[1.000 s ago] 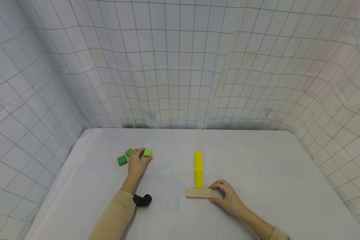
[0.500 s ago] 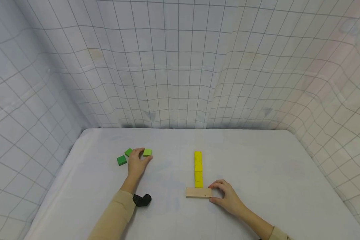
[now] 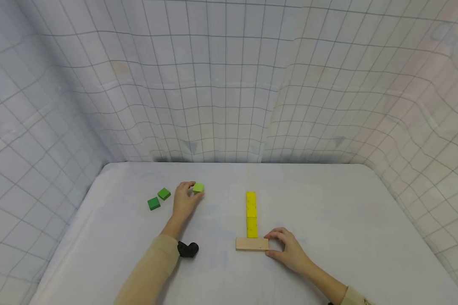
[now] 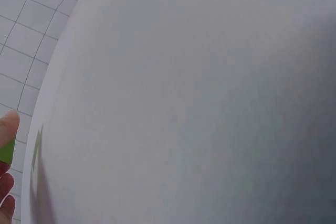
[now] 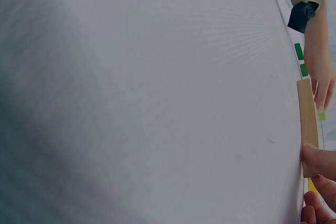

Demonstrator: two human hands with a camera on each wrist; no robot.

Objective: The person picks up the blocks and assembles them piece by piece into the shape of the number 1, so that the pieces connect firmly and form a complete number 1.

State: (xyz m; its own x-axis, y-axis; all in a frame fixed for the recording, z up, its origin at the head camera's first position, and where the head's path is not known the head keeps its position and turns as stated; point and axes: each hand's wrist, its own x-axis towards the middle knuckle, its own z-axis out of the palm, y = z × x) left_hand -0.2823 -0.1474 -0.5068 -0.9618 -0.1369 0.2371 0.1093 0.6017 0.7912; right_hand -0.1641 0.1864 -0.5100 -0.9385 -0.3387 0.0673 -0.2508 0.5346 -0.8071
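Observation:
My left hand (image 3: pixel 185 201) pinches a light green block (image 3: pixel 198 187) between thumb and fingers, at the back left of the table. In the left wrist view, a corner of that green block (image 4: pixel 7 152) shows between the fingertips at the left edge, over a shadow on the cloth. My right hand (image 3: pixel 288 250) pinches the right end of a plain wooden block (image 3: pixel 252 244) lying crosswise. Two yellow blocks (image 3: pixel 251 214) lie end to end in a line behind it, the nearer one right at the wooden block's back edge.
Two darker green blocks, one nearer (image 3: pixel 154 203) and one farther back (image 3: pixel 164 194), lie left of my left hand. A black wrist camera (image 3: pixel 188 250) sits at the left cuff. White gridded curtains (image 3: pixel 229 106) surround the white-covered table (image 3: pixel 328 199) at the back and sides.
My left hand has lifted the light green block and carried it right and slightly back, away from the two darker green blocks. My right hand keeps its hold on the wooden block.

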